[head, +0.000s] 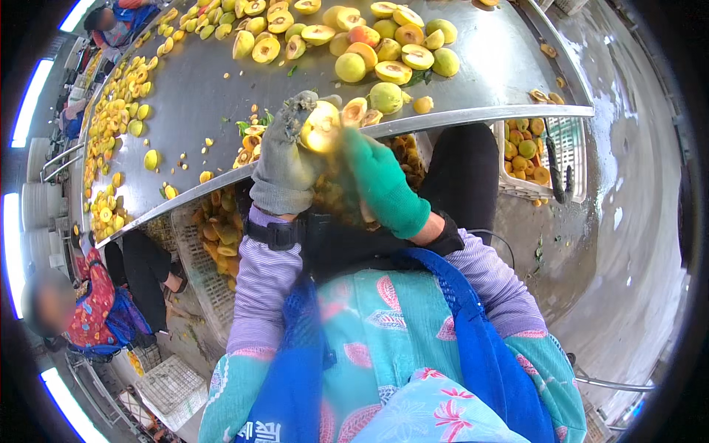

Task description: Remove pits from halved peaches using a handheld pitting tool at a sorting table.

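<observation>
My left hand [288, 160], in a dirty grey glove, holds a cut yellow fruit [321, 127], probably a peach, at the edge of the metal table [194, 116]. Close against its right side is my right hand [382, 180] in a green knit glove. The right fingers are curled and blurred, so any tool in them is hidden. Just beyond the hands lie fruit halves with brown hollows [354, 112] and a whole greenish fruit [386, 98]. Several pitted halves [250, 145] rest left of my left hand.
A pile of whole and halved fruit [388, 47] covers the table's far side. Below the edge stand a left crate [202, 277] and a right white crate [576, 160], both holding fruit. A person [99, 310] sits at left; another [113, 27] is farther off. The floor [626, 183] looks wet.
</observation>
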Motion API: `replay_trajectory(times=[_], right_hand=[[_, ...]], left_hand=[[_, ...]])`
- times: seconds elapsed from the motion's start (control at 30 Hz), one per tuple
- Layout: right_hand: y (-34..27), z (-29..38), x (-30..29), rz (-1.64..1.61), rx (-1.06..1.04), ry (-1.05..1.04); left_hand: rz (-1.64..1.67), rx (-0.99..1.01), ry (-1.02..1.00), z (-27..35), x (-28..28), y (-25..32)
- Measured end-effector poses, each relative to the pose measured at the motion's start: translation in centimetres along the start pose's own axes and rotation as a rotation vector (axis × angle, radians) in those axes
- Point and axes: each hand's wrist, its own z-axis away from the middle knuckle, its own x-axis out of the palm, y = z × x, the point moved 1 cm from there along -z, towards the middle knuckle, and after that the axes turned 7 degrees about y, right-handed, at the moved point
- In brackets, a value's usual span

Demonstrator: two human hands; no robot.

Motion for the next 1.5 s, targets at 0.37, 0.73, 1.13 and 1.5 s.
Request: replay_trajectory(times=[0.37, 0.73, 1.13, 1.5], right_hand=[[0.9, 0.8, 0.8, 0.228, -0.340, -0.010], [1.1, -0.1, -0.8, -0.108, 0.203, -0.300], [0.5, 1.1, 0.7, -0.625, 0.372, -0.301], [-0.3, 0.5, 1.1, -0.457, 0.343, -0.198]], left_hand=[[-0.688, 0.473, -0.043, 0.7, 1.7, 0.4], [-0.134, 0.062, -0.098, 0.1, 2.9, 0.4], [-0.734, 0.125, -0.453, -3.8, 1.5, -0.8], [-0.674, 0.116, -0.323, -3.7, 2.1, -1.1]])
